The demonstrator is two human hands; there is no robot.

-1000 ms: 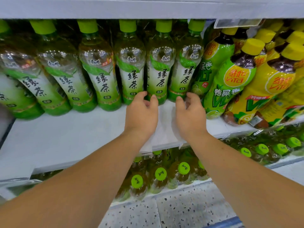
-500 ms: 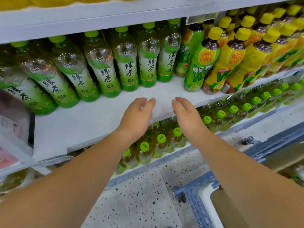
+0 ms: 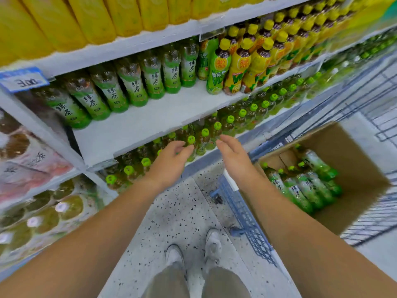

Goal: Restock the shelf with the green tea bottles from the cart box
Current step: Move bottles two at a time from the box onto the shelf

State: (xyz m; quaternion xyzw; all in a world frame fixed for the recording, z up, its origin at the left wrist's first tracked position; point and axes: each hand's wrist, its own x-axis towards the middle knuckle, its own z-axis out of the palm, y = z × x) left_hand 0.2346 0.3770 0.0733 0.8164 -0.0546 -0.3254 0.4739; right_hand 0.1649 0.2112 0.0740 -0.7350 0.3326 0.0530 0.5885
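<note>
A row of green tea bottles (image 3: 137,87) stands at the back of the white middle shelf (image 3: 150,123), whose front part is bare. More green tea bottles (image 3: 305,186) lie in an open cardboard box (image 3: 363,168) on the cart at the right. My left hand (image 3: 171,162) and my right hand (image 3: 234,155) hover side by side below the shelf's front edge, fingers relaxed, holding nothing. The right hand is close to the box's left rim.
Yellow-capped drink bottles (image 3: 247,61) fill the shelf right of the green tea. Green-capped bottles (image 3: 217,130) stand on the lower shelf. The blue wire cart (image 3: 247,214) stands on the speckled floor at the right. My shoes (image 3: 193,252) are below.
Both hands have drawn back from the middle shelf and dropped below its edge. The view has tilted down and right, bringing the cart and its box of bottles into sight.
</note>
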